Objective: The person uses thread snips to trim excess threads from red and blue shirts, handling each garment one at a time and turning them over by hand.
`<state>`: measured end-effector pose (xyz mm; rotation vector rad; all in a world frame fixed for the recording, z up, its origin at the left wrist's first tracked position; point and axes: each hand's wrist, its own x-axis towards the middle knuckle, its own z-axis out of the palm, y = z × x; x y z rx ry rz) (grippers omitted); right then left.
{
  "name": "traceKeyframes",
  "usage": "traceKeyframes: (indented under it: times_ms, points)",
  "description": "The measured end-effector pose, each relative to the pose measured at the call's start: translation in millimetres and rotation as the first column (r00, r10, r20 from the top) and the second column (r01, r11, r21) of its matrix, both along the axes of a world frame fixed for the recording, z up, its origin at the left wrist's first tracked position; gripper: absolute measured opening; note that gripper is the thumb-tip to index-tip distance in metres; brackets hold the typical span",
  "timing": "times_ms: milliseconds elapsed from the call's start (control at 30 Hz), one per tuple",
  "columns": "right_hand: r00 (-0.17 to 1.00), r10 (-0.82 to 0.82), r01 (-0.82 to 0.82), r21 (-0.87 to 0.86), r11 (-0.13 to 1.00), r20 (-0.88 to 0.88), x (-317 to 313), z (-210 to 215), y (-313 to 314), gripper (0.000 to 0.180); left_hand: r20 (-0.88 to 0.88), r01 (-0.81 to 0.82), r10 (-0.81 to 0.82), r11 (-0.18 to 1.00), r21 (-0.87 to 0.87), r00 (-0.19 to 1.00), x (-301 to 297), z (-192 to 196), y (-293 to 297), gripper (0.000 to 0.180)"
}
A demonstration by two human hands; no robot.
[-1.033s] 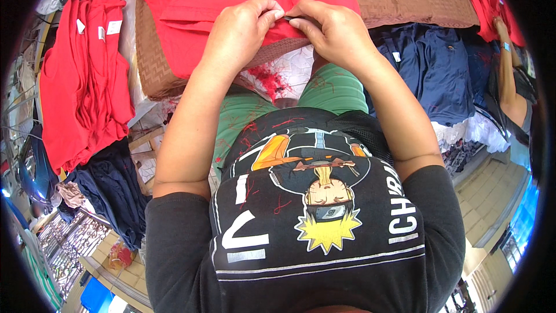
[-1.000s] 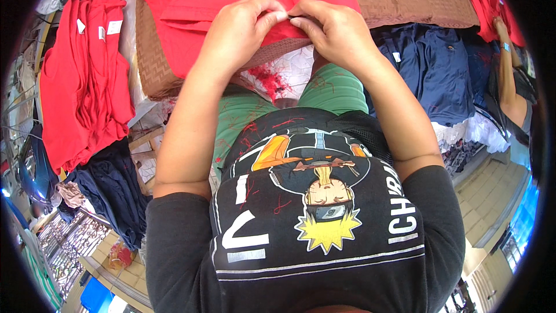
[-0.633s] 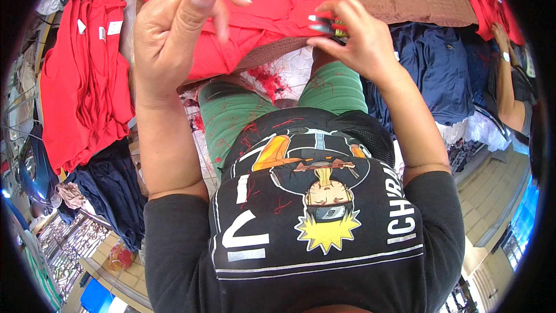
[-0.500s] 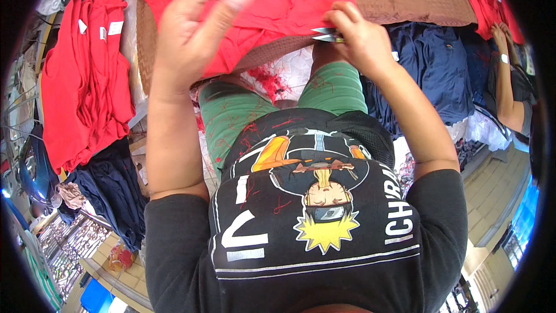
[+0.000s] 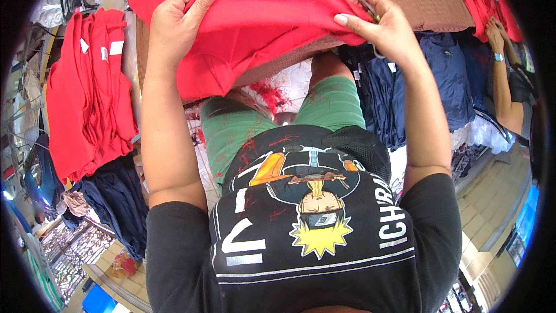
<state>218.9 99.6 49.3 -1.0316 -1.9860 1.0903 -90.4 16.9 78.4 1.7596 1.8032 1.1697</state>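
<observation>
red cloth gripped by left hand and right hand.

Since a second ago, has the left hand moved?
Yes. The left hand left the right hand and swung out left, toward the red pile, now gripping the red garment.

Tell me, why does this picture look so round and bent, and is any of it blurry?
Head view: a fisheye lens leaves a black ring around it and bends the tiled floor near the rim; daylight is even, with no glare; the left hand, right hand and red cloth look sharp.
</observation>
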Motion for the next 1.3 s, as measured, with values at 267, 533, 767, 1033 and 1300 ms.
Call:
traceKeyframes:
  times_ms: [267,533,767,1033,1300]
  points:
    - [0.987,-0.063,0.094,-0.219,0.971,0.148,2,-26,4,0.028,-0.441,-0.117,0.132,0.991,0.059,0.888,8,-30,15,0.021]
    - [0.992,-0.122,0.123,0.186,0.975,-0.017,-28,-7,-24,0.023,-0.170,0.228,-0.209,0.968,0.103,0.963,89,-44,17,0.023]
    - [0.990,-0.138,0.137,0.038,0.990,0.022,-28,-48,-10,0.022,-0.164,0.135,-0.117,0.986,0.103,0.980,96,-66,28,0.019]
    - [0.983,-0.158,0.156,0.036,0.987,0.090,-30,-45,-11,0.023,-0.217,0.120,-0.115,0.993,0.010,0.969,92,-61,35,0.018]
    - [0.989,-0.136,0.135,0.025,0.991,0.052,-29,-48,-10,0.022,0.246,0.158,-0.089,0.948,-0.278,0.965,76,-60,40,0.025]
